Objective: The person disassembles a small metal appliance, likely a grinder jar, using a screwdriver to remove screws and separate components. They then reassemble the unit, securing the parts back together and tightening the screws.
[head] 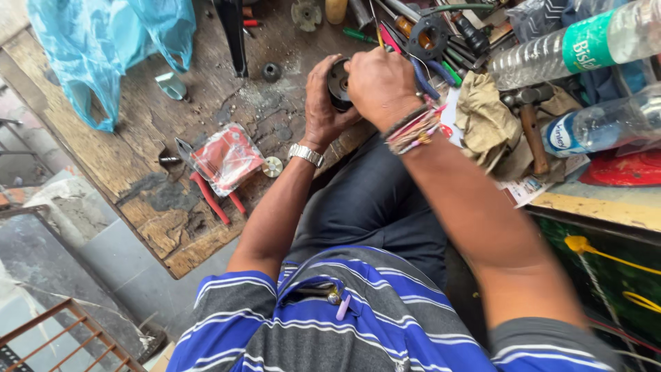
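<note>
Upper centre of frame: left hand [322, 103] cups the black round part [338, 84] from the left; right hand [381, 86] clamps over its right side.

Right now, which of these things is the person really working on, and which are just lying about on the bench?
In hand:
- round black part, gripped by left hand and right hand

Lying about:
- red-handled pliers
- red packet
- blue plastic bag
- plastic bottles
- hammer
- small metal disc
</note>
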`<act>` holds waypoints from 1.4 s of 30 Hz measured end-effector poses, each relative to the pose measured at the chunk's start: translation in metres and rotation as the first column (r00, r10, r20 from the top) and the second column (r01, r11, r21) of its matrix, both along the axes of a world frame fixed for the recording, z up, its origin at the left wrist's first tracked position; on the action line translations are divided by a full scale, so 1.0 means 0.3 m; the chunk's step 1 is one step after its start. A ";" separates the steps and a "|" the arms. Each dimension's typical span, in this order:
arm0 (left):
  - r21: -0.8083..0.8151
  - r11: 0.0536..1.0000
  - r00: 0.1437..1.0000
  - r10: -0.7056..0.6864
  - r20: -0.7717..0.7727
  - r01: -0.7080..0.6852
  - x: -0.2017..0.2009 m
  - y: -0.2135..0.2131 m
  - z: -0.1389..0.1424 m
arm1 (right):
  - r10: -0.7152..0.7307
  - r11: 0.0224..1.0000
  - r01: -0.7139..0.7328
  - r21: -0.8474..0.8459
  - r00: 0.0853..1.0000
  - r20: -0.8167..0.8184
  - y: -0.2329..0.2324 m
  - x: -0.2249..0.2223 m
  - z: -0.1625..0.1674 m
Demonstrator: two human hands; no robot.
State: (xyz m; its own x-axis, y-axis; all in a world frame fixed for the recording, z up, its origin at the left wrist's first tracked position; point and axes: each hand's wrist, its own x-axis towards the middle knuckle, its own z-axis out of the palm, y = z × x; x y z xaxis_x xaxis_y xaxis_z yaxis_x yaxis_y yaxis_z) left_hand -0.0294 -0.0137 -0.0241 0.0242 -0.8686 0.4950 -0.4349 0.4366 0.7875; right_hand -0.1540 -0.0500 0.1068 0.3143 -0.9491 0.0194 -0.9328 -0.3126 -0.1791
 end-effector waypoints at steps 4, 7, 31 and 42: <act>0.017 1.000 0.998 -0.018 -0.053 0.019 0.005 0.001 0.012 | -0.077 0.997 0.075 -0.036 0.993 -0.084 0.002 0.037 0.001; -0.005 0.999 0.999 -0.039 -0.038 0.039 0.005 -0.002 0.016 | 0.075 0.996 -0.066 0.063 0.986 -0.149 -0.031 -0.019 0.034; 0.155 0.914 0.916 -0.339 -0.216 0.375 0.101 0.037 0.070 | 0.672 0.642 -0.716 -0.273 0.697 -0.248 0.058 -0.109 0.172; 0.194 0.926 0.935 -0.282 -0.216 0.324 0.084 0.006 0.000 | 0.790 0.424 -0.897 -0.125 0.434 -0.432 -0.011 -0.039 0.130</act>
